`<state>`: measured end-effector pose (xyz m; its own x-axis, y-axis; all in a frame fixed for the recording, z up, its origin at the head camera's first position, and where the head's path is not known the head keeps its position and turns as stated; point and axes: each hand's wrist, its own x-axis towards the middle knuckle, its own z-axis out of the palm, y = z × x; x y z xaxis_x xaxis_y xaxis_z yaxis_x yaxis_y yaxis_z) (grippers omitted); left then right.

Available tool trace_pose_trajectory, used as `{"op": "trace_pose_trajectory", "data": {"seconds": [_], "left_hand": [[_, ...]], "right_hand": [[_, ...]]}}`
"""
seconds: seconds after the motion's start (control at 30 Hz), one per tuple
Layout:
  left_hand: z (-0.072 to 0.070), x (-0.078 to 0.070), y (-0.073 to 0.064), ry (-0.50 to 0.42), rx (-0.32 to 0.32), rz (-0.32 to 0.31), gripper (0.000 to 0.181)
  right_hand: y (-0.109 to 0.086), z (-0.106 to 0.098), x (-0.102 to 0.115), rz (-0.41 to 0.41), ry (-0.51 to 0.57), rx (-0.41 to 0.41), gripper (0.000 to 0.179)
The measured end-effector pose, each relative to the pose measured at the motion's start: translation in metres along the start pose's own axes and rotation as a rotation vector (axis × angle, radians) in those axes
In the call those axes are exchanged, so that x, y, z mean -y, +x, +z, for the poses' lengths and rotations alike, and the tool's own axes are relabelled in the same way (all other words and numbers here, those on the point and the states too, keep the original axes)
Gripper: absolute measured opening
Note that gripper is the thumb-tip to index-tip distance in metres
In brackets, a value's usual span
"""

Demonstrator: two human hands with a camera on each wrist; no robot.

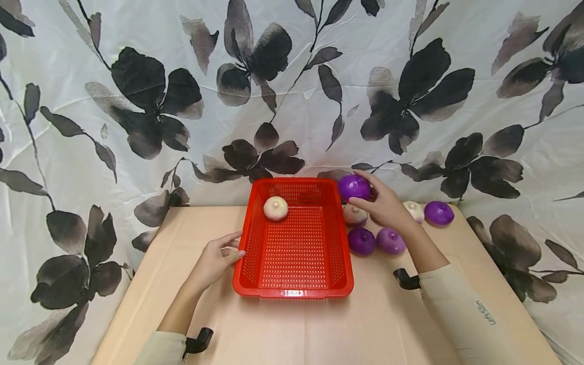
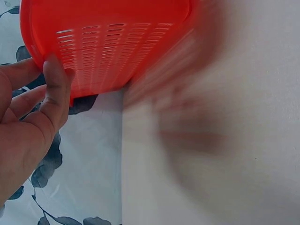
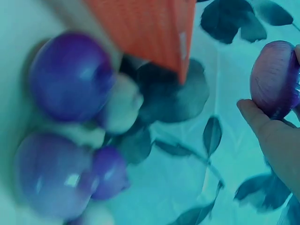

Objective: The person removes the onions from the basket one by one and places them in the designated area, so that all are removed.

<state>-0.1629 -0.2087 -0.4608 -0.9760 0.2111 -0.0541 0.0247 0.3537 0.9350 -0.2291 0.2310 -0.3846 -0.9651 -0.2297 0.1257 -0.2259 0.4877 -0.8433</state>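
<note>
My left hand (image 1: 214, 261) pinches the left rim of a red plastic basket (image 1: 274, 293) between thumb and fingers, as the left wrist view also shows. One white onion (image 1: 276, 208) lies inside, toward the far left corner. Raised beside the basket's far right corner, my right hand (image 1: 385, 204) grips a shiny purple onion (image 1: 354, 187). The same onion (image 3: 272, 77) shows in the right wrist view, with a thumb along its near side. Below this hand sit a pale onion (image 1: 355, 216), a dark purple onion (image 1: 362, 242) and a lighter purple onion (image 1: 391, 241).
Farther right, behind my right forearm, are another white onion (image 1: 414, 211) and a purple onion (image 1: 439, 213). A light tan table (image 1: 292, 334) holds everything. Behind its far edge hangs a white cloth (image 1: 328, 132) with dark flowers.
</note>
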Motion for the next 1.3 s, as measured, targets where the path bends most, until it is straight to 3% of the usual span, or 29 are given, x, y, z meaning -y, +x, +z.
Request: {"op": "trace_pose_trajectory", "data": {"seconds": [0.17, 0.67, 1.03, 1.3], "left_hand": [[0.001, -0.001, -0.001, -0.004, 0.000, -0.001, 0.060], [-0.002, -0.002, -0.001, -0.001, -0.005, -0.018, 0.060], [0.002, 0.001, 0.000, -0.022, 0.010, -0.010, 0.060], [0.001, 0.000, 0.000, 0.001, -0.002, -0.011, 0.060]], "right_hand": [[-0.025, -0.022, -0.019, 0.019, -0.039, -0.007, 0.081], [-0.076, -0.072, -0.101, 0.089, -0.204, -0.224, 0.083], [-0.108, -0.075, -0.156, 0.228, -0.302, -0.244, 0.087], [-0.112, -0.070, -0.173, 0.293, -0.286, -0.212, 0.089]]}}
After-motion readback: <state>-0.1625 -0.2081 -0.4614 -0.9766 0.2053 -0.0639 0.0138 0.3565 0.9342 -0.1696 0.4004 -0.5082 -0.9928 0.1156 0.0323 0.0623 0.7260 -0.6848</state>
